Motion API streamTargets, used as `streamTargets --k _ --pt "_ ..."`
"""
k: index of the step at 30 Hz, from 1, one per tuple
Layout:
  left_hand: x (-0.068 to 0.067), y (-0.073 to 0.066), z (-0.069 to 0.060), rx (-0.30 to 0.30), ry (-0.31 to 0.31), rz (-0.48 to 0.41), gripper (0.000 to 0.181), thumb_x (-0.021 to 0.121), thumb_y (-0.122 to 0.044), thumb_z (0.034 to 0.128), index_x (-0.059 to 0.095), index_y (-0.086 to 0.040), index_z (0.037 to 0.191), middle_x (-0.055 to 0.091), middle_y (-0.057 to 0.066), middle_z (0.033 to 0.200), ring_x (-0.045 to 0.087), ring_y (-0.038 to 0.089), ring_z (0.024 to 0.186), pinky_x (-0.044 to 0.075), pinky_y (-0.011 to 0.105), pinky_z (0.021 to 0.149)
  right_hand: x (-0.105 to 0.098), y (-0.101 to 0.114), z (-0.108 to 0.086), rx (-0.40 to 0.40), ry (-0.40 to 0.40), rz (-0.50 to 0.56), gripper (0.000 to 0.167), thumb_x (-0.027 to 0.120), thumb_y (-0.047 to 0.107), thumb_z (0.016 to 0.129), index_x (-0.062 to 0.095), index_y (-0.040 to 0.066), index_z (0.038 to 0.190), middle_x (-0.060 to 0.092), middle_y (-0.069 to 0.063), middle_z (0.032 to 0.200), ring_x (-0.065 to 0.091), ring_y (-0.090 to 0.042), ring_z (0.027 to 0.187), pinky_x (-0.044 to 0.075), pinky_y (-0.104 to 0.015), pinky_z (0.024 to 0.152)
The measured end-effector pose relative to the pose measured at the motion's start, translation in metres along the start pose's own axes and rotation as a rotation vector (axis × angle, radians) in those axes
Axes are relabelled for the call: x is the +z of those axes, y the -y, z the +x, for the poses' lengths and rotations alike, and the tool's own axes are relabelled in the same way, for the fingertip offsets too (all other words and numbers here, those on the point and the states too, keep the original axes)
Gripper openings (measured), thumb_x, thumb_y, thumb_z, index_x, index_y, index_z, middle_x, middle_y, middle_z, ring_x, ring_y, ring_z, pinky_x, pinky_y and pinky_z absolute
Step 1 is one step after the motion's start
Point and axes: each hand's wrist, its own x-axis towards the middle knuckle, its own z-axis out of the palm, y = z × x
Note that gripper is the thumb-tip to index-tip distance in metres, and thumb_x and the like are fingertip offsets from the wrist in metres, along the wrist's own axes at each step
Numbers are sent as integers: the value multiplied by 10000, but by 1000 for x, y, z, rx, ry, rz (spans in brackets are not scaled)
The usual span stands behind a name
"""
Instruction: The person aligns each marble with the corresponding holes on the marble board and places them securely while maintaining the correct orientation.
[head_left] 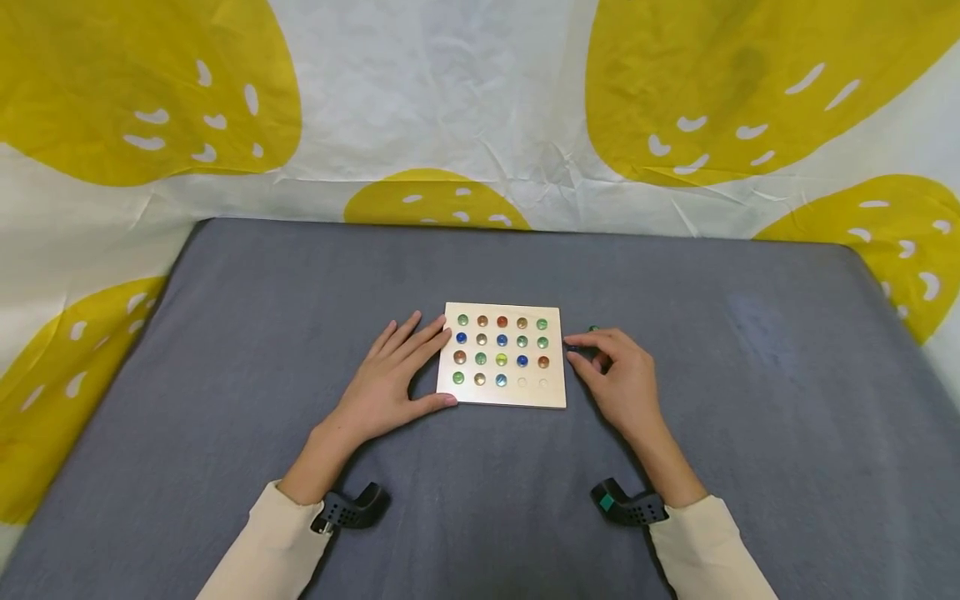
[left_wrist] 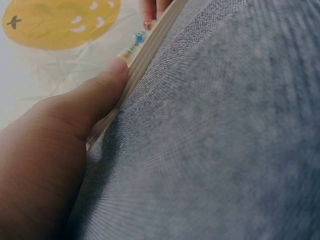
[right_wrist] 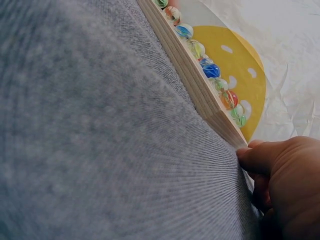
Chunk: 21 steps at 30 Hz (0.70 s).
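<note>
A pale wooden board [head_left: 512, 398] lies on the cloth, with rows of coloured glass marbles [head_left: 502, 360] in its hollows. Two hollows at its lower right corner are bare. My left hand [head_left: 386, 379] is spread flat at the board's left side, its fingertips and thumb touching the edge; the left wrist view shows the thumb [left_wrist: 102, 92] against the wooden side. Just off the right edge, my right hand [head_left: 618, 375] pinches a dark blue marble [head_left: 573, 347], mostly hidden between thumb and forefinger. In the right wrist view that hand [right_wrist: 292, 175] is low by the board's corner.
A green marble [head_left: 594, 328] lies on the cloth behind my right hand, partly covered by it. Grey cloth [head_left: 300, 275] covers the table. A white sheet with yellow shapes [head_left: 450, 92] hangs beyond the table's far edge.
</note>
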Motion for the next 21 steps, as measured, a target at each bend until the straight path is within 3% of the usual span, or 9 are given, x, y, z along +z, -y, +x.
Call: streamTargets --k 14,21 --pt "0 0 1 4 -1 -11 856 590 -644 837 380 -124 1484 304 39 1540 172 301 1432 74 480 1158 1 -2 1 -18 -12 -1 173 763 60 820 759 109 987 632 -60 883 470 -111 567 364 -255 502" --pt "0 0 1 -1 2 -13 854 691 -547 808 386 -117 1480 310 45 1538 177 303 1431 73 478 1158 1 -2 1 -33 -27 23 166 756 58 827 757 107 985 645 -55 910 479 -111 577 343 -198 516"
